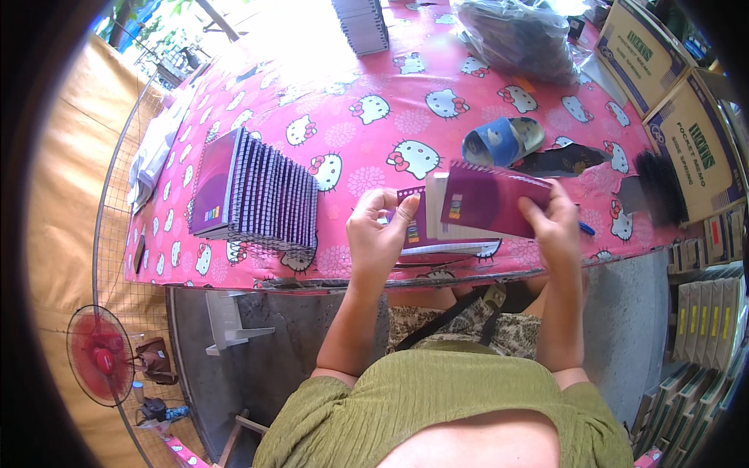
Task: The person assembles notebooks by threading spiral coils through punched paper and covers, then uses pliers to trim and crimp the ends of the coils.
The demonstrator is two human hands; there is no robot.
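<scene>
My left hand point(378, 230) pinches a purple notebook cover point(413, 214) with a row of punched holes along its top edge. In my right hand point(555, 222) is another purple cover point(491, 204), tilted and gripped at its right end by thumb and fingers. Partly hidden between the two covers is a block of pale pages point(438, 210); whether it is joined to either cover, I cannot tell. Both hands are just above the near edge of the table. To their left stands a stack of spiral-bound purple notebooks point(261, 191), wire edges facing me.
A pink patterned cloth point(367, 148) covers the table, torn at the right. On it are a blue slipper point(499, 143), a blue pen point(586, 228), black bristly wire coils point(659, 187), a plastic bag point(515, 39) and another notebook stack point(361, 27). Cardboard boxes point(694, 148) stand right; a fan point(100, 355) left.
</scene>
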